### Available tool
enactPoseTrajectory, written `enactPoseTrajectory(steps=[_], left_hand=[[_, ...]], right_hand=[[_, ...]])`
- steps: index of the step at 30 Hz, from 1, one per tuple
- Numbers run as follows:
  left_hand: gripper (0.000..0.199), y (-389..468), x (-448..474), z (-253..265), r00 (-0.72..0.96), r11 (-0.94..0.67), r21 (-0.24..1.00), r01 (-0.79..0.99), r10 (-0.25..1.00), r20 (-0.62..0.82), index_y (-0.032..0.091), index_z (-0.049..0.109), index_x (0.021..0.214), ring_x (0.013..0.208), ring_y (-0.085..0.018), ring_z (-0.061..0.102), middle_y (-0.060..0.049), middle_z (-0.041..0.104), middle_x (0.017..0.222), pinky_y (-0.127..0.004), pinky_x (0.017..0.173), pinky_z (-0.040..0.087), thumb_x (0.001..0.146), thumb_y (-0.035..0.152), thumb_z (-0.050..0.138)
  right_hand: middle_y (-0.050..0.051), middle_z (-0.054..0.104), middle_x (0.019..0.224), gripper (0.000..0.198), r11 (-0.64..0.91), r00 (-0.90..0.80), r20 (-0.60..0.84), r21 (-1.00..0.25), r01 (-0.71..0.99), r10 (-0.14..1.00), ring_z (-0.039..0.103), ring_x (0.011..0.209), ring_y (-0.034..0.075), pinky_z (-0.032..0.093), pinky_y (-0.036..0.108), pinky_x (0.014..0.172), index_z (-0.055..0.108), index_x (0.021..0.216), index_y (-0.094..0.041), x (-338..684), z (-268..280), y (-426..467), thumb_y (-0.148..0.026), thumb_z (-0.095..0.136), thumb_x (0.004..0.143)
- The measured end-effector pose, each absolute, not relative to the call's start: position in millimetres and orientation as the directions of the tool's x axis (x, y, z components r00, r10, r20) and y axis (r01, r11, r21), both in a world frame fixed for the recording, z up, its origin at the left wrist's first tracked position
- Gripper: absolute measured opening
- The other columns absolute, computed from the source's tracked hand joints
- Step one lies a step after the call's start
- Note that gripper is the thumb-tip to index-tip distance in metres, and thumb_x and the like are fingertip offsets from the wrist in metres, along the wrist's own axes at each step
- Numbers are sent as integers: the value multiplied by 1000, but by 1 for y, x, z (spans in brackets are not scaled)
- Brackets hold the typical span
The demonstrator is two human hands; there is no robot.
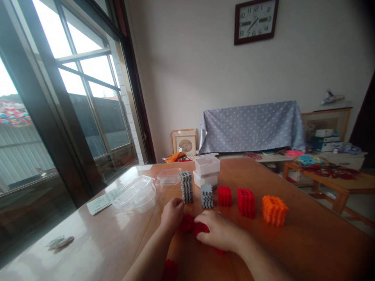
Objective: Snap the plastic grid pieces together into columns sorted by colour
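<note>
Both hands' grip closed on red pieces (191, 225); grey stacks (186, 187), red stacks (245, 202), clear tub (135, 192) beyond.

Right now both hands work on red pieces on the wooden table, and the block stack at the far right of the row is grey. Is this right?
Not quite. In the head view the far-right block stack is orange, not grey. The left hand and right hand do work on red pieces on the wooden table.
</note>
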State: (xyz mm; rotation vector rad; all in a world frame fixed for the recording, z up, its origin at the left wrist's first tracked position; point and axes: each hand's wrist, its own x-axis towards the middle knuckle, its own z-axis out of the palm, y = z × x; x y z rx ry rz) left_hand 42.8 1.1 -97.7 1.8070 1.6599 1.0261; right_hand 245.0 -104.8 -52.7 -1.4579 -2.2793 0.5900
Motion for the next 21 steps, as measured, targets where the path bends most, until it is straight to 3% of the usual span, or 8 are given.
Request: enactPoseTrajectory(steps=[12,21], left_hand=[[20,2,33,-105,47,-207,825,526,976,215,16,74,91,78,-20,67,-7,75,84,-27,70,47,85,29,59],[23,-6,28,-101,199,-301,746,594,954,226,17,72,99,87,-22,68,-8,75,95,-29,76,48,81,21,59]], right_hand=[[7,79,109,36,262,-259,139,-805,533,956,70,100,26,52,35,90,73,122,-22,255,-63,-91,-38,63,91],[10,79,108,38,225,-163,162,-813,536,973,72,97,27,53,36,87,73,122,-17,268,-69,-83,-37,60,93]])
